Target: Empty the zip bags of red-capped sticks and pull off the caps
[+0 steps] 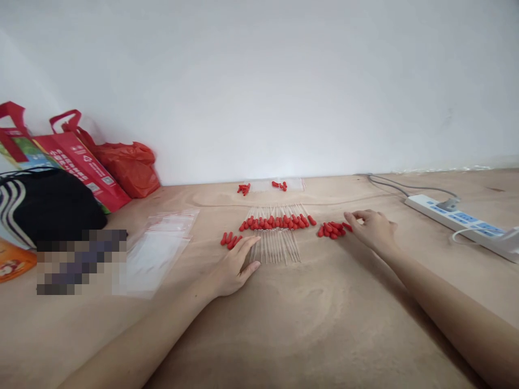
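My left hand (pixel 235 266) rests low over the table, thumb and fingers apart, beside the near row of thin clear tubes (pixel 278 249). Its fingertips reach over the left end of these tubes. Just behind, red rubber bulbs (pixel 275 222) sit in a band, with a far row of clear tubes (pixel 279 209) pointing away. Several loose red bulbs (pixel 229 239) lie beyond my left fingers. To the right, my right hand (pixel 372 229) pinches a red rubber bulb (pixel 347 216) at its fingertips, beside a small pile of red bulbs (pixel 332 230).
Clear zip bags (pixel 158 251) lie on the left. Small bags with red bulbs (pixel 244 189) are by the wall. A black bag (pixel 52 205), a red carrier bag (pixel 83 170) and a red plastic bag (pixel 133 170) stand far left. A white power strip (pixel 462 219) with cables lies right.
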### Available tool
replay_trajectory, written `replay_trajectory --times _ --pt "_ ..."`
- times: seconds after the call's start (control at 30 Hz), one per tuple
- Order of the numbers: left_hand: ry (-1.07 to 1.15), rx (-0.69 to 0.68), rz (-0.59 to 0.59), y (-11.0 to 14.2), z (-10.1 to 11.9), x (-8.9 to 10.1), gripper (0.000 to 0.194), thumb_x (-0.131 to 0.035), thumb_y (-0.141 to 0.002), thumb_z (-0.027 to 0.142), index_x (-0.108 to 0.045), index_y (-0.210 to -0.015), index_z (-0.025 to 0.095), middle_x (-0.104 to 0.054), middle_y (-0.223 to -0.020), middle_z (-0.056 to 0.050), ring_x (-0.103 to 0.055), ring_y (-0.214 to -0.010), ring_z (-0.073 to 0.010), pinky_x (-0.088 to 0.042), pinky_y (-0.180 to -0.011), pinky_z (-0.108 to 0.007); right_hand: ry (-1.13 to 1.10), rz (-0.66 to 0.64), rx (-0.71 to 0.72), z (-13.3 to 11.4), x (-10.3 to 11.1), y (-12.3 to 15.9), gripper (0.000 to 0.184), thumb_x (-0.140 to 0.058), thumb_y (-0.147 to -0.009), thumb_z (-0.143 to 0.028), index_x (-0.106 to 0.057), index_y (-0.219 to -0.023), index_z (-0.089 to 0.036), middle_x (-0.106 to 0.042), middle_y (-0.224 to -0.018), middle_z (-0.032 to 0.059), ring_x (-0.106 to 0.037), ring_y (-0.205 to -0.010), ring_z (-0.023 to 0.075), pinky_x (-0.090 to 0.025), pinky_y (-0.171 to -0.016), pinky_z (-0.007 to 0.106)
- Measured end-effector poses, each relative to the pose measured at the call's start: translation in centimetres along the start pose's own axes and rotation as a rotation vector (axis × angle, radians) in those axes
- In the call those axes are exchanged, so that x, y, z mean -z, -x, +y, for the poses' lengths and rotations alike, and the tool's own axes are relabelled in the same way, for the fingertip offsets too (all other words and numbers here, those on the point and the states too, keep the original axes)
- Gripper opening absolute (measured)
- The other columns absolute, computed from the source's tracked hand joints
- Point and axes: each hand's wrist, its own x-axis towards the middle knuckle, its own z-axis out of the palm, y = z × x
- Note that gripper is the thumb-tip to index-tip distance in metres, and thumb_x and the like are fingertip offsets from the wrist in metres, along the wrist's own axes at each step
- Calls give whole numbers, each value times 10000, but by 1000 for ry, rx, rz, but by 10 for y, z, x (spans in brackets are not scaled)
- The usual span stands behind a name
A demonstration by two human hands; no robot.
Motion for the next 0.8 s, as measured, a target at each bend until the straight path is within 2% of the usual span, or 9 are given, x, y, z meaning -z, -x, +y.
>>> replay_trajectory --times 0.13,0.27,0.37,0.53,0.67,0.8 --pt "25 15 -35 -1 0 -1 423 -381 -862 226 -295 -1270 154 -397 -1294 -134 -399 -1194 -223 -356 -995 -398 82 -138 121 -36 -4 -6 312 -423 -761 -432 -671 -841 -261 -647 -906 58 -507 -923 260 -283 -802 436" --pt "40 -5 -42 -3 -1 -3 448 -386 -857 220 -280 -1289 171 -363 -1323 -130 -385 -1207 -232 -353 -997 -409 147 -287 72 -64 -14 -16 296 -439 -744 -422 -674 -767 -243 -646 -806 72 -495 -953 278 -281 -815 453" --pt "55 -25 -55 -5 -1 -3 465 -387 -855 219 -265 -1302 176 -349 -1333 -123 -379 -1213 -228 -348 -1002 -405 159 -346 40 -74 -22 -22 304 -446 -737 -441 -673 -703 -242 -643 -747 73 -492 -971 287 -281 -828 474" --pt "71 -7 -95 -7 -1 -1 472 -386 -859 232 -257 -1306 159 -333 -1346 -126 -342 -1239 -221 -329 -1019 -398 176 -375 29 -78 -34 -26 326 -460 -726 -451 -675 -667 -213 -638 -706 89 -529 -907 285 -292 -823 489" --pt "89 -10 -102 -6 -2 0 494 -378 -871 281 -223 -1322 158 -308 -1367 -127 -298 -1267 -219 -294 -1040 -407 204 -350 37 -83 -37 -27 337 -445 -736 -428 -673 -721 -181 -642 -787 117 -526 -918 295 -282 -827 496" --pt "87 3 -118 -5 -1 0 733 -529 -778 437 -158 -1346 160 -262 -1388 -148 -276 -1276 -264 -297 -1032 -433 214 -313 66 -87 -28 -25 320 -431 -740 -386 -665 -720 -168 -636 -833 130 -497 -948 302 -275 -815 484"
